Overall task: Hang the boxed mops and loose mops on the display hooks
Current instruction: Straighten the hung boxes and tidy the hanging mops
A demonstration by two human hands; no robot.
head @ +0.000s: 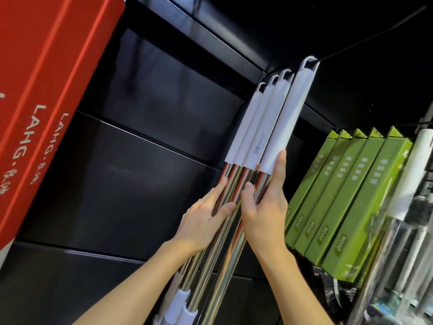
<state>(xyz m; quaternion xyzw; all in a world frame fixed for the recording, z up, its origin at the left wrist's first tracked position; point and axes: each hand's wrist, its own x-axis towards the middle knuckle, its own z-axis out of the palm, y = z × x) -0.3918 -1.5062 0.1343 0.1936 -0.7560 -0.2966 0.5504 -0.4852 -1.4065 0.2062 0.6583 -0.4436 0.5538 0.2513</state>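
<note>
From the head view I see four loose mops [257, 141] hanging by their white loops on one display hook [351, 46]. My right hand [267, 207] grips the nearest pole; my left hand [206, 216] rests flat-fingered on the farther poles. The chromed poles look stiff, light and slick — I'd hold just below the white sleeves. Green boxed mops [346, 195] crowd the right; the black panel [140, 137] at left leaves room.

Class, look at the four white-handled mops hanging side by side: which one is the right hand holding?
The rightmost mop, whose hook loop sits highest. The right hand grips its shaft just under the white handle; the left hand rests on the other three.
</note>
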